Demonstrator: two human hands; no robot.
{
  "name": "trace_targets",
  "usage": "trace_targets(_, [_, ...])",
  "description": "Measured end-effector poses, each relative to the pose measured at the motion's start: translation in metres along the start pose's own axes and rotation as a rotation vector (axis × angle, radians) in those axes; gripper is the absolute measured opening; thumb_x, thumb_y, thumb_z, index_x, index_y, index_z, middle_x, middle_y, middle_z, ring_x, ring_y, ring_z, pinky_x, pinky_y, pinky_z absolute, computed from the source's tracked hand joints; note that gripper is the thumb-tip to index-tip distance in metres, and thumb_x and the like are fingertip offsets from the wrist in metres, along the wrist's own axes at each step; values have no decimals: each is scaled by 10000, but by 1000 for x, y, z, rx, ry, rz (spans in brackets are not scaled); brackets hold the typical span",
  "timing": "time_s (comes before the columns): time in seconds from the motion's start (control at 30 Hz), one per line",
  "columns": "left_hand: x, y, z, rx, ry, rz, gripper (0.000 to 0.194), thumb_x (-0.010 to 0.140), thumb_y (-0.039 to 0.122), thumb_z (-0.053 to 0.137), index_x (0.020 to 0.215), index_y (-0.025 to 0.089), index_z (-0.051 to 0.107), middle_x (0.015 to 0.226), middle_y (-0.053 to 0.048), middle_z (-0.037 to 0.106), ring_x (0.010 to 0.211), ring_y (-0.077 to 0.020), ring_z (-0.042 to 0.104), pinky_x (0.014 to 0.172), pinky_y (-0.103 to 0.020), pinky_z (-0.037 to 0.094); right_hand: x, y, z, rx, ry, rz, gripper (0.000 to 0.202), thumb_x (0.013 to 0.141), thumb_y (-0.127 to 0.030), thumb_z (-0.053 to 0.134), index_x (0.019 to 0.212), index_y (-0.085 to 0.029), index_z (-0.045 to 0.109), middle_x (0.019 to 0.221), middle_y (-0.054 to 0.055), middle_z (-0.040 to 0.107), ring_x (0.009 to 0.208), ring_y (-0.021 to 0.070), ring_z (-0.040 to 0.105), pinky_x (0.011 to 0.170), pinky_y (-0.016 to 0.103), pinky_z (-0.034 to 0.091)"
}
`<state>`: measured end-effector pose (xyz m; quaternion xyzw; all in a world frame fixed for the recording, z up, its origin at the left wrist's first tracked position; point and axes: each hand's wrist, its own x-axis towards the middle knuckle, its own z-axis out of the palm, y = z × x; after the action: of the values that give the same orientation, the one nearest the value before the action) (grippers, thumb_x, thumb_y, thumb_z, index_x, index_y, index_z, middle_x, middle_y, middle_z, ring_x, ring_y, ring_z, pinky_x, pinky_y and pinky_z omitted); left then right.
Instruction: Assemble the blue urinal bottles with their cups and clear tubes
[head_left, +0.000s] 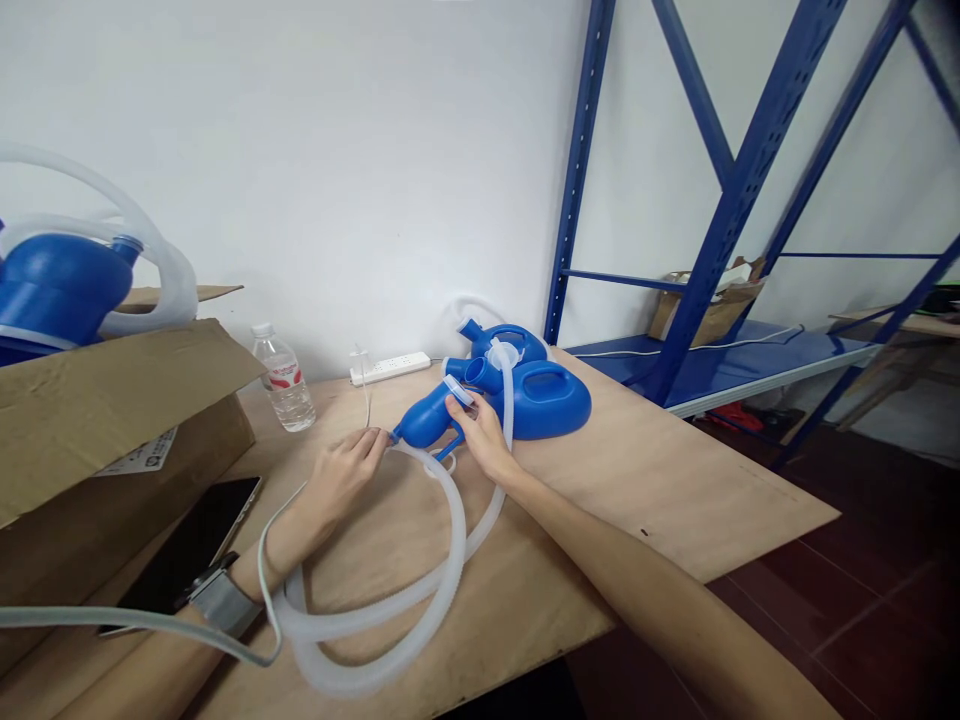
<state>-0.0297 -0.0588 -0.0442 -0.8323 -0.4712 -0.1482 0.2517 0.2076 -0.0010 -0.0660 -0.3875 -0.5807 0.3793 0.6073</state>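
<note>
A blue bulb-shaped plastic piece (425,420) is tilted above the table, its narrow end to the left. My left hand (349,468) is closed in a pinch at that narrow end, where a translucent ribbed hose (454,540) begins; the fingers partly hide the joint. My right hand (482,440) holds the piece at its wide end, with the thumb against a white cap (458,390). The hose loops over the table below my hands. Just behind them lies a blue plastic bottle (551,400) with a molded handle, beside a second blue bottle (529,343).
An open cardboard box (127,420) with more blue bottles and hose stands at left. Near it are a water bottle (283,380), a dark tablet-like device (191,545) and a power strip (394,368). A grey cable crosses my left wrist. Blue shelving (720,220) rises at right.
</note>
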Motion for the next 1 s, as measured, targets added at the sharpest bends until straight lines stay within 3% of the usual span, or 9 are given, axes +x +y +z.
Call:
trace_targets(0.17, [-1,-4,11,-74,-11,-50,273,984,125,430,1049,176,690,1022,-135,757,915,-277,727,638,-309,501,-1,-7,-2,19,-52,-8,574,862,-614,674,1253,-195,645,1088,81,723,975,239,685,914,385,553])
trace_targets(0.27, [-2,-12,19,-276,25,-122,287,968,156,436,1065,194,703,1019,-118,775,871,-257,738,706,-309,522,-2,-11,-4,35,-97,-31,539,885,-589,661,1260,-203,631,1141,78,707,1040,238,671,986,396,521])
trace_targets(0.37, [1,-18,21,-501,50,-171,298,997,293,440,1027,203,723,1020,-103,787,871,-244,739,755,-299,528,-4,-13,-5,81,-131,-23,544,889,-572,668,1298,-221,603,1191,71,690,1072,230,664,1005,382,512])
trace_targets(0.53, [8,-24,12,-760,-79,-227,413,983,475,439,911,183,721,871,-79,776,794,-230,706,736,-298,522,-7,-11,-6,125,-210,-25,619,870,-596,684,1369,-255,550,1159,49,681,990,209,667,834,316,572])
trace_targets(0.67, [7,-28,6,-964,-227,-232,459,981,546,430,966,174,699,945,-73,756,897,-237,692,810,-327,551,-8,-10,-8,123,-274,-61,624,875,-603,677,1382,-265,543,1142,47,678,988,211,662,821,312,574])
trace_targets(0.9, [4,-17,8,-910,-122,-251,491,1019,554,332,1115,194,652,1163,-103,735,1116,-269,651,1016,-390,505,-6,-11,-7,172,-241,-35,776,829,-688,678,1450,-262,491,1246,75,653,1064,240,654,850,334,586])
trace_targets(1.0, [4,-17,5,-849,-105,-233,474,1043,524,298,1072,197,640,1117,-88,721,1064,-247,650,978,-362,512,-6,-14,-8,187,-240,-36,793,823,-705,672,1452,-256,494,1271,82,648,1115,252,639,888,342,580])
